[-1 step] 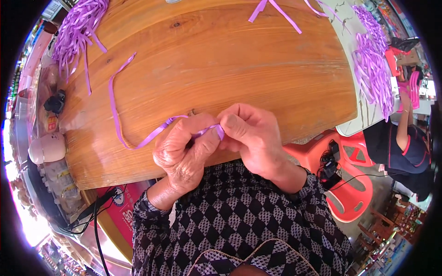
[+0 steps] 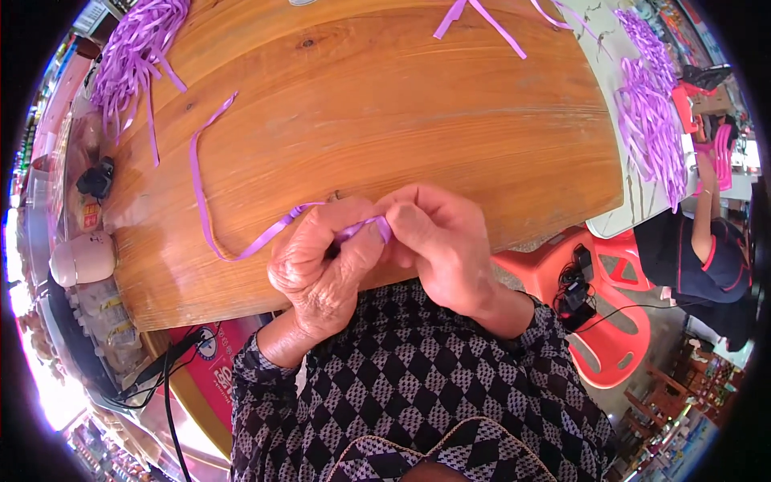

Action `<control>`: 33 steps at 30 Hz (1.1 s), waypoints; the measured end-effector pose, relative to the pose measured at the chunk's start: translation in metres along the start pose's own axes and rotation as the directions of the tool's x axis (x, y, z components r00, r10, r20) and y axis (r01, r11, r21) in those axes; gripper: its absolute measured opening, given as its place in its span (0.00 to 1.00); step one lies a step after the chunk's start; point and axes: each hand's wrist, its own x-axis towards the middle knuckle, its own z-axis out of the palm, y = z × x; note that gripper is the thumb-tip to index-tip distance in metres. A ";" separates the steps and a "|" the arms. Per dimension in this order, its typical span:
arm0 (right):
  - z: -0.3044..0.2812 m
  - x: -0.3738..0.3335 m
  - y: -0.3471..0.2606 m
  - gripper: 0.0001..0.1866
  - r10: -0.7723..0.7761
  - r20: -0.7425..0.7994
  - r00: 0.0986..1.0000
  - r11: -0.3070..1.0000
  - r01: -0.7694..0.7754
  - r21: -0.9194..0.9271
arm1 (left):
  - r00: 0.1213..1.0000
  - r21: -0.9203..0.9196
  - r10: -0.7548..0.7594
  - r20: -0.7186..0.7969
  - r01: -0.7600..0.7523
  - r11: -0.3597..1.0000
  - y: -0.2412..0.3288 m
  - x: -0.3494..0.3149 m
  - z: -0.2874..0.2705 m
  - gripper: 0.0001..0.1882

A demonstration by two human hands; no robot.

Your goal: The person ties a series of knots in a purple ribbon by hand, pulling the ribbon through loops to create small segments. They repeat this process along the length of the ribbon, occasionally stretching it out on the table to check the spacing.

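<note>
Fingers of both hands are meeting over the near edge of the wooden table (image 2: 418,120), pinching one purple ribbon (image 2: 241,249) between them. The left hand (image 2: 321,269) is curling into a loose fist around the ribbon, thumb and forefinger pressing on it, while the right hand (image 2: 446,241) is closing its fingertips on the short folded end that is showing as a small purple loop right between the two hands. From that pinch the ribbon is running out to the person's left: it is lying flat on the wood, sweeping leftward and then bending away up the table toward the far left, so its long free length is lying wholly on the left hand's side and none of it is trailing past the right hand. The left hand is therefore the nearer one to the loose tail. Farther out, a heap of cut purple ribbons (image 2: 132,48) is resting at the far left corner, two more strips (image 2: 482,20) are lying at the far edge, and another bundle of ribbons (image 2: 650,120) is sitting on a neighbouring table to the right, beside a seated person (image 2: 699,257) and a red plastic chair (image 2: 610,321).
</note>
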 end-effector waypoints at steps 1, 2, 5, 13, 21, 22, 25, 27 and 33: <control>0.003 -0.004 0.001 0.10 -0.102 0.031 0.994 0.994 0.104 -0.046 | 1.000 0.001 -0.001 0.000 0.001 1.000 0.002 0.002 0.000 0.07; 0.005 -0.007 0.002 0.11 -0.202 0.067 0.977 0.974 0.207 -0.089 | 1.000 -0.008 -0.012 0.002 0.012 1.000 0.005 0.005 0.001 0.06; 0.001 -0.006 0.003 0.10 -0.202 0.067 0.977 0.974 0.207 -0.086 | 0.989 -0.108 -0.147 0.031 0.149 0.983 0.011 0.005 0.000 0.05; -0.008 -0.004 -0.008 0.04 -0.073 0.068 0.995 0.988 0.081 -0.133 | 0.748 -0.336 -0.554 0.367 0.661 0.671 0.025 0.023 -0.009 0.06; -0.012 -0.004 -0.004 0.11 -0.660 0.321 0.679 0.399 0.680 -0.616 | 0.729 -0.472 -0.581 0.362 0.680 0.561 0.017 0.020 -0.005 0.05; -0.013 -0.004 -0.003 0.11 -0.662 0.320 0.678 0.396 0.679 -0.618 | 0.729 -0.472 -0.578 0.365 0.681 0.560 0.018 0.020 -0.005 0.05; -0.014 -0.003 0.001 0.11 -0.650 0.346 0.677 0.329 0.661 -0.674 | 0.735 -0.471 -0.579 0.353 0.674 0.568 0.019 0.020 -0.003 0.05; -0.013 -0.002 -0.001 0.12 -0.766 0.397 0.505 0.074 0.683 -0.727 | 0.742 -0.479 -0.576 0.344 0.666 0.571 0.020 0.020 -0.001 0.05; -0.019 0.003 -0.001 0.12 -0.735 0.500 0.458 -0.028 0.716 -0.697 | 0.742 -0.428 -0.596 0.306 0.666 0.611 0.021 0.019 0.000 0.05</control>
